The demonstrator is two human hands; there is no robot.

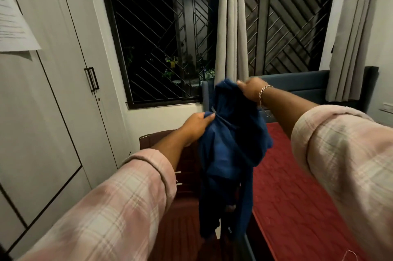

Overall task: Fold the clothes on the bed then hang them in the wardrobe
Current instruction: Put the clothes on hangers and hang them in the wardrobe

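A dark blue garment (229, 154) hangs bunched in the air in front of me, its lower end dangling beside the bed's left edge. My left hand (196, 125) grips its left upper edge. My right hand (251, 90), with a chain bracelet at the wrist, pinches its top higher up and to the right. The bed (297, 197) with a red quilted cover lies at the lower right. The white wardrobe (53, 90) stands on the left with its doors closed and black handles (92, 78).
A dark red plastic chair (180, 175) stands between the wardrobe and the bed, behind the garment. A barred window (165, 43) and grey curtains (231, 26) fill the far wall. A sheet of paper (12, 26) is stuck on the wardrobe.
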